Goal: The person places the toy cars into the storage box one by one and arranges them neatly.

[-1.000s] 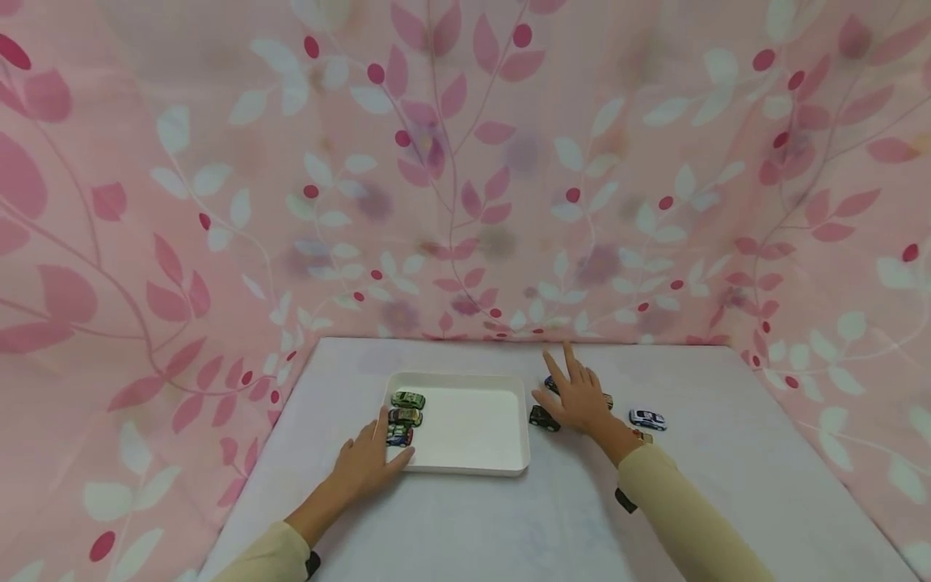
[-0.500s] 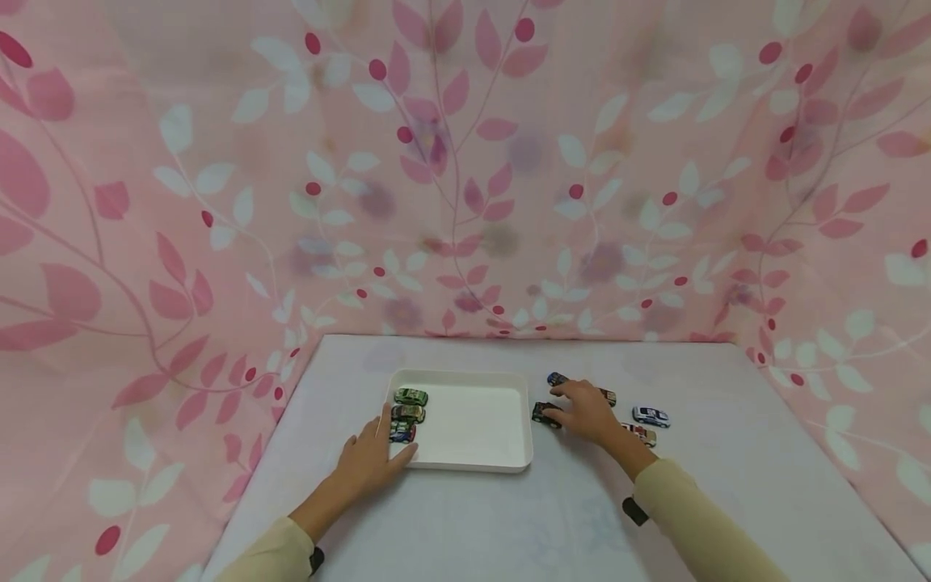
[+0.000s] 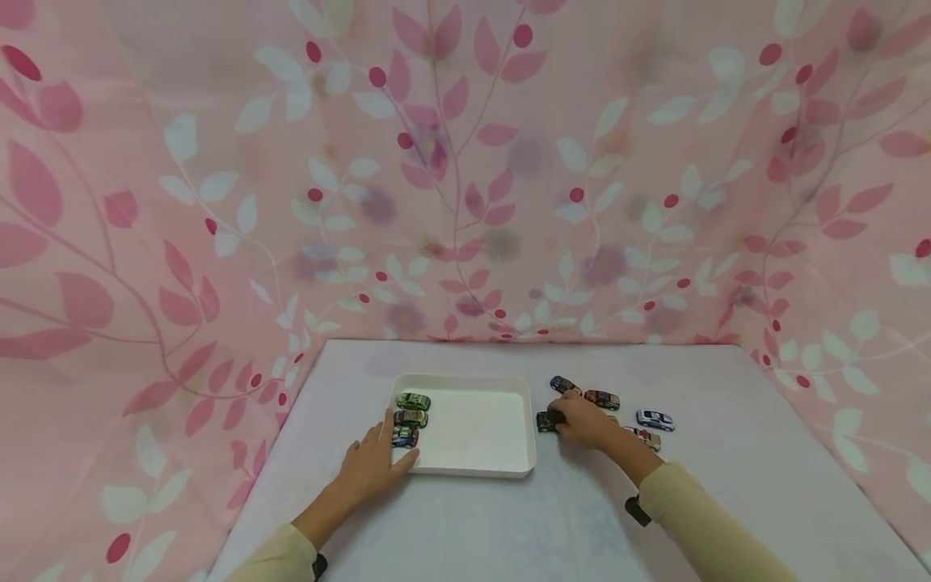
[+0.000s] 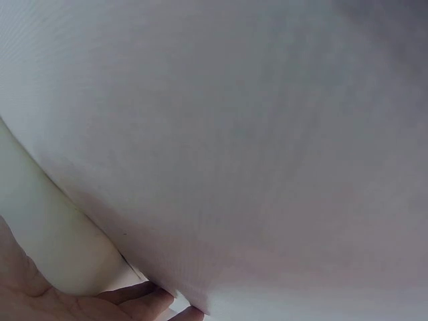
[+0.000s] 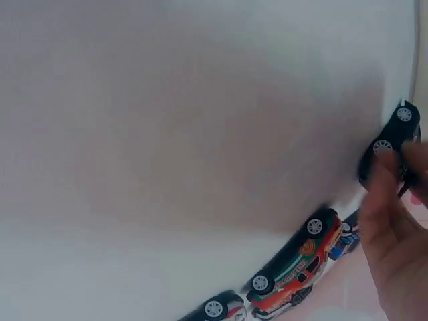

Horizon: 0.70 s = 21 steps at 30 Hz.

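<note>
A person's right hand [image 3: 582,422] curls its fingers around a small black toy car [image 3: 547,420] on a white table [image 3: 727,485], pinching it just beside the right wall of a shallow white tray [image 3: 473,428]; the right wrist view shows the fingers [image 5: 391,200] wrapped over the car [image 5: 391,137], its wheels showing. The left hand [image 3: 371,465] lies flat with straight fingers against the tray's near left corner, thumb along the rim and holding nothing; in the left wrist view its fingertips [image 4: 144,301] sit under the tray's rounded edge. Three toy cars stand in a column inside the tray along its left wall: a green one [image 3: 413,401] farthest, an olive one [image 3: 410,418] in the middle, and a blue and red one [image 3: 404,436] nearest the left hand. More cars lie on the table to the right of the tray: a dark blue one [image 3: 563,385], a red and green one [image 3: 602,398], a white one [image 3: 655,419] and a red one [image 3: 644,436] beside the right wrist. A pink cloth [image 3: 465,162] printed with leaves hangs behind and around the table
</note>
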Available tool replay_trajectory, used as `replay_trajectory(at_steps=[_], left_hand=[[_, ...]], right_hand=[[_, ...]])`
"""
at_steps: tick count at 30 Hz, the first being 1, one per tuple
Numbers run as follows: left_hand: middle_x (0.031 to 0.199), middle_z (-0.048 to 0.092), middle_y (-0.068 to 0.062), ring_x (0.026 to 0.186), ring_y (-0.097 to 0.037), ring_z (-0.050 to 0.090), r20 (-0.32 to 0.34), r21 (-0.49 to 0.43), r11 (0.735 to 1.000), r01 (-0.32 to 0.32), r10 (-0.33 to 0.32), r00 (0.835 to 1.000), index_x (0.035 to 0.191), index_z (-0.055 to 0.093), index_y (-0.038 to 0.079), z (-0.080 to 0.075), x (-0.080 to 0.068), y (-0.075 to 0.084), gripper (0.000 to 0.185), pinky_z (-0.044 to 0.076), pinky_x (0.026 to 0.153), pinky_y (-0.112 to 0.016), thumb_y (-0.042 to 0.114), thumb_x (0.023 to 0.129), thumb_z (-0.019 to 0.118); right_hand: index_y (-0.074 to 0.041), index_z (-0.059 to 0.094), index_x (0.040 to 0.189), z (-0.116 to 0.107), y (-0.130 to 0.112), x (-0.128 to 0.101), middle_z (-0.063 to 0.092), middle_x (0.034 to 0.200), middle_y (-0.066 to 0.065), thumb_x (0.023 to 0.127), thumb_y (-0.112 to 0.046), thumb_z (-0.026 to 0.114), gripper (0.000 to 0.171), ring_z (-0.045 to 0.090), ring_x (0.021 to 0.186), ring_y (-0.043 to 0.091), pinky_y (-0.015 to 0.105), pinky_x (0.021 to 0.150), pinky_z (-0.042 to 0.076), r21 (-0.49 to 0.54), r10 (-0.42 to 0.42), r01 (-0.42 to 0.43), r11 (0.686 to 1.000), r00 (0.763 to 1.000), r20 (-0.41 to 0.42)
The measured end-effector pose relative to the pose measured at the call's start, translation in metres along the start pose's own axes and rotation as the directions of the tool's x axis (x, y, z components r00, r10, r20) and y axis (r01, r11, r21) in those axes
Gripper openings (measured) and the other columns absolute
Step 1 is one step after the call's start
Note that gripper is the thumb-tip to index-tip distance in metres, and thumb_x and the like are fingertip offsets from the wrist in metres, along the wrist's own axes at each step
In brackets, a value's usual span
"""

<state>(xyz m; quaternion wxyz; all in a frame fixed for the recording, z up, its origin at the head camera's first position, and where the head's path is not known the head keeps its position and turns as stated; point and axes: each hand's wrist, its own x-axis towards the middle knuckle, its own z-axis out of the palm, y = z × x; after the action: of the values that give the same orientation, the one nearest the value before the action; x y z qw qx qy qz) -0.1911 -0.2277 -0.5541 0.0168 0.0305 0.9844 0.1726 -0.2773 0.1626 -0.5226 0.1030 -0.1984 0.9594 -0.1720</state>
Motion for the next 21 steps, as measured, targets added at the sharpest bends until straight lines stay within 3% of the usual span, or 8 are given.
replay_trajectory(at_steps=[4,8,12,14,17,21], left_hand=[[0.146,0.045,-0.03,0.136,-0.042,0.044,-0.007,-0.001,1.0,0.0,0.0,1.0,0.156,0.017,-0.002,-0.001,0.0,0.001,0.096,0.033,0.106,-0.066,0.057,0.092,0.057],[0.145,0.046,-0.031,0.136,-0.043,0.045,-0.007,-0.004,1.0,-0.004,0.004,1.0,0.156,0.017,-0.003,-0.002,0.0,0.002,0.096,0.033,0.106,-0.066,0.055,0.092,0.058],[0.145,0.046,-0.031,0.135,-0.043,0.045,0.002,-0.012,1.0,0.001,-0.001,1.0,0.156,0.018,-0.003,-0.001,-0.002,0.003,0.096,0.033,0.106,-0.066,0.055,0.091,0.058],[0.146,0.045,-0.03,0.136,-0.042,0.044,0.003,-0.018,1.0,0.004,-0.004,1.0,0.156,0.017,-0.002,-0.001,-0.002,0.004,0.096,0.032,0.106,-0.066,0.056,0.092,0.058],[0.146,0.045,-0.03,0.136,-0.042,0.044,-0.008,-0.017,1.0,0.001,-0.001,1.0,0.156,0.017,-0.002,-0.001,-0.001,0.003,0.095,0.033,0.106,-0.066,0.055,0.092,0.058],[0.146,0.045,-0.029,0.136,-0.042,0.044,-0.011,-0.013,1.0,-0.002,0.002,1.0,0.156,0.017,-0.002,-0.001,0.0,0.002,0.096,0.033,0.106,-0.066,0.056,0.092,0.058]], right_hand=[[-0.016,0.064,0.117,0.002,-0.002,-0.006,0.054,0.122,0.012,0.089,-0.031,0.072,0.033,0.058,0.093,0.021,0.044,0.082,0.054,0.031,-0.011,0.01,0.999,0.999,0.045],[-0.024,0.063,0.103,0.008,-0.003,-0.011,0.051,0.118,0.007,0.086,-0.049,0.072,0.031,0.053,0.082,0.016,0.033,0.069,0.049,-0.003,-0.029,0.029,1.0,1.0,0.012],[-0.026,0.059,0.092,0.014,-0.002,-0.013,0.05,0.119,0.006,0.086,-0.041,0.075,0.023,0.051,0.08,0.014,0.03,0.065,0.045,-0.054,-0.063,0.061,0.997,0.997,-0.035],[-0.024,0.06,0.099,0.015,-0.002,-0.014,0.049,0.123,0.008,0.086,-0.032,0.077,0.023,0.053,0.082,0.015,0.032,0.067,0.049,-0.059,-0.064,0.06,0.996,0.996,-0.058],[-0.023,0.058,0.121,0.016,-0.001,-0.015,0.045,0.131,0.011,0.085,-0.022,0.079,0.042,0.058,0.088,0.02,0.037,0.072,0.054,-0.022,-0.011,0.009,1.0,0.997,-0.074],[-0.018,0.05,0.139,0.015,0.0,-0.017,0.048,0.14,0.016,0.084,-0.026,0.08,0.063,0.061,0.11,0.031,0.051,0.087,0.055,0.031,0.085,-0.083,0.996,0.994,-0.062]])
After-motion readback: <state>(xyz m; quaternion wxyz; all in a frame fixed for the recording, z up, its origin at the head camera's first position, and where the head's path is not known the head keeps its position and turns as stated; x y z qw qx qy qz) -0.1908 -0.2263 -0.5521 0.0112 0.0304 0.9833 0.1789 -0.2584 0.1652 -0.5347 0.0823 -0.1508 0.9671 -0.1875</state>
